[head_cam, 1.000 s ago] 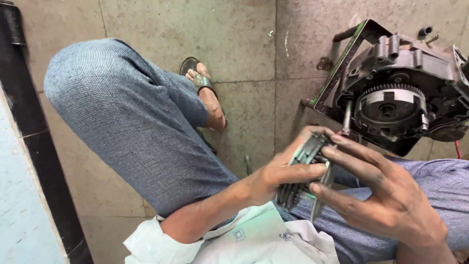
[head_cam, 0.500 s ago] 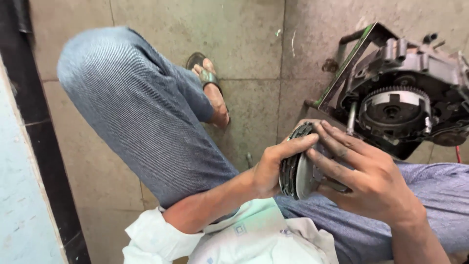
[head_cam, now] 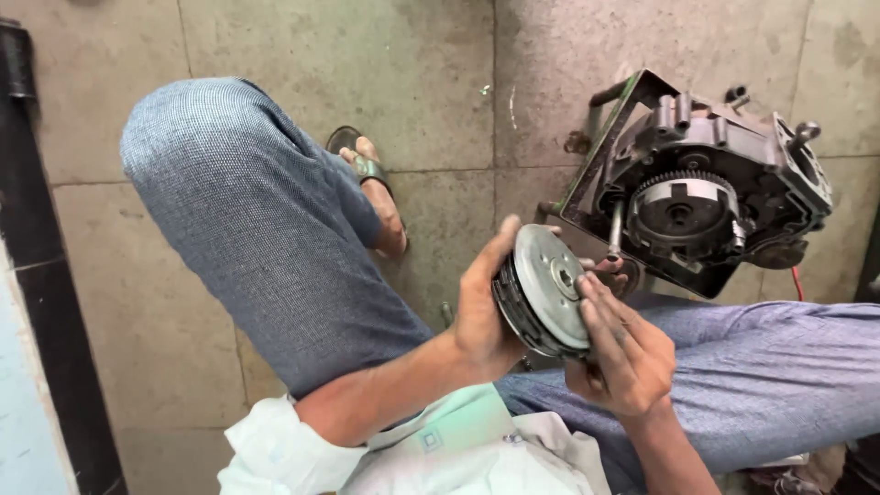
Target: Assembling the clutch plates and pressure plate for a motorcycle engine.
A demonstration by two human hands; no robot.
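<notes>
- Head view, one camera only: clutch pack (head_cam: 548,291), a round grey metal disc stack with a small centre hub, sits upright between your two hands, low and centre-right in frame, above your right thigh.
- Left hand (head_cam: 481,307): cups the pack's left edge, thumb stretched up along the rim, fingers hidden behind the stack. Clamped on the pack.
- Right hand (head_cam: 619,348): fingers laid close together flat on the pack's right face, fingertips near the hub. Pressing on it, with the palm below and to the right.
- Engine case (head_cam: 706,197): dark, open, tilted, on the floor just far-right of the pack. Toothed ring gear (head_cam: 683,206) faces the camera. A thin shaft (head_cam: 616,229) sticks down at its left side, close to the pack's far edge; contact can't be told.
- Green metal frame (head_cam: 610,137) runs along the case's left side.
- Your left knee (head_cam: 266,229) in grey trousers is raised, left of the pack; sandalled foot (head_cam: 376,192) on the tiled floor (head_cam: 412,73) beyond it.
- Black pipe (head_cam: 46,275) runs along the far left edge.
</notes>
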